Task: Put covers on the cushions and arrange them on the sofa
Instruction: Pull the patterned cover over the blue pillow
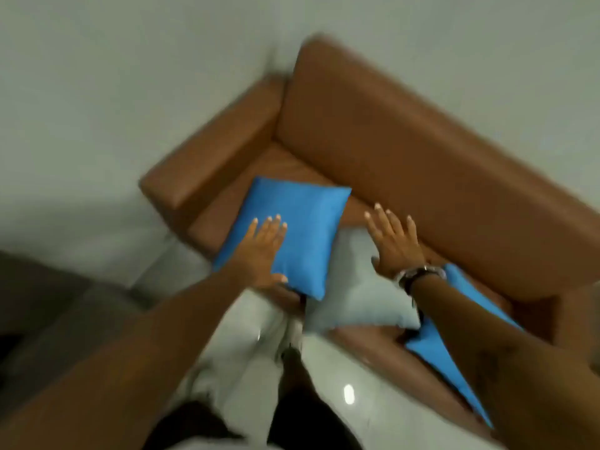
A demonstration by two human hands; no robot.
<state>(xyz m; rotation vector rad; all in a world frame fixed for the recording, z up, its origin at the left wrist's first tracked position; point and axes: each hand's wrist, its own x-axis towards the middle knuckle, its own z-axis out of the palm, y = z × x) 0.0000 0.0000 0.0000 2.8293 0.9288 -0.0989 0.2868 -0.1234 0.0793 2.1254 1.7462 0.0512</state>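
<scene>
A blue covered cushion (298, 232) lies on the seat of the brown sofa (406, 151), near its left armrest. My left hand (264, 251) rests flat on the cushion's lower left part, fingers spread, thumb at its lower edge. A bare white cushion (357, 293) lies to its right on the seat. My right hand (394, 241), with a watch on the wrist, hovers open above the white cushion, fingers apart. More blue fabric, a cover or a second cushion (444, 362), lies under my right forearm, partly hidden. The frame is blurred.
The sofa stands against a pale wall (130, 76). A glossy light floor (324, 401) lies in front of it. My legs show at the bottom edge. Something dark sits at the far left (26, 303).
</scene>
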